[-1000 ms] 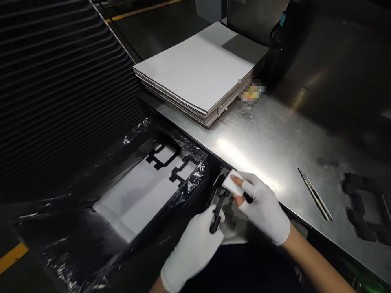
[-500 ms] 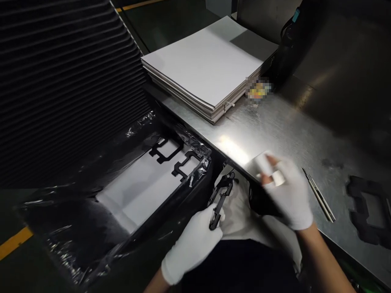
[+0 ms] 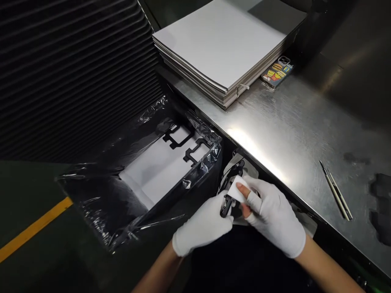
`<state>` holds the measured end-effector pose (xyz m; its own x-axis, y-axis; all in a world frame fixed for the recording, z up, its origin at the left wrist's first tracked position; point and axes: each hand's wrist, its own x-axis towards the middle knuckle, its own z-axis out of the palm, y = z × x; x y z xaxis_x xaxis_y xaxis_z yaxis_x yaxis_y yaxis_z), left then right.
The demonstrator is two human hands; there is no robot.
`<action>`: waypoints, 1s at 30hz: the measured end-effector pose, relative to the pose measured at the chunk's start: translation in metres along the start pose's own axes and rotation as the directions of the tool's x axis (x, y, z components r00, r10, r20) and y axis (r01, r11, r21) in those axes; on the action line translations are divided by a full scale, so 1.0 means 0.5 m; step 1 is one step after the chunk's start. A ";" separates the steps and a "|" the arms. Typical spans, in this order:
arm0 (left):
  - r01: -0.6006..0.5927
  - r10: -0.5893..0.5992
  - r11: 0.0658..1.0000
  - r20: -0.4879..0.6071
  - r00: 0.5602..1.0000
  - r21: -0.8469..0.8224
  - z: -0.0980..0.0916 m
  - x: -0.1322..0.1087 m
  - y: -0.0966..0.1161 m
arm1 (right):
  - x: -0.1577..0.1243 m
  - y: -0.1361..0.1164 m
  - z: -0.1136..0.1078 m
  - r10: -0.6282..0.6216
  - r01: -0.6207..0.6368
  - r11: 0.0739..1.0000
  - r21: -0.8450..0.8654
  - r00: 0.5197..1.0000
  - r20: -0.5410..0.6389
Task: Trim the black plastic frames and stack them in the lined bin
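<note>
My gloved left hand (image 3: 206, 224) is closed around the lower end of a black plastic frame part (image 3: 226, 205), which tilts up and away. My gloved right hand (image 3: 270, 211) pinches a small white block (image 3: 237, 188), sponge-like in look, with bare thumb and fingertip showing through the glove. The block lies against the black part and hides its middle. Left of my hands stands a box lined with black plastic (image 3: 91, 203). On the white sheet (image 3: 159, 175) inside it rest two similar black frames (image 3: 179, 140).
A metal table (image 3: 293, 134) runs along the right. It bears a stack of white boards (image 3: 226, 44), a phone in a printed case (image 3: 277, 72), two thin pen-like tools (image 3: 336, 191) and a dark part (image 3: 381, 207) at the right edge. Black ridged sheeting (image 3: 76, 77) rises at left.
My right hand has moved left from the table edge, bringing the white block onto the black frame part. The whole view has shifted, and the phone now shows clearly.
</note>
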<state>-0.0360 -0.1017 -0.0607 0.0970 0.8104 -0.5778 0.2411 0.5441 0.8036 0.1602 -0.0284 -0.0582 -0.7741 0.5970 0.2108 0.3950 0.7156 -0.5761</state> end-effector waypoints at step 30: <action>-0.010 0.011 0.989 -0.007 1.000 0.148 0.000 -0.015 0.035 | -0.019 0.002 0.008 -0.044 0.045 0.999 0.000 0.964 -0.264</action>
<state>-0.0324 -0.0983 -0.0425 0.0932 0.8176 -0.5682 0.3805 0.4981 0.7792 0.1660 -0.0348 -0.0640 -0.6326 0.6395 0.4367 0.3594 0.7420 -0.5659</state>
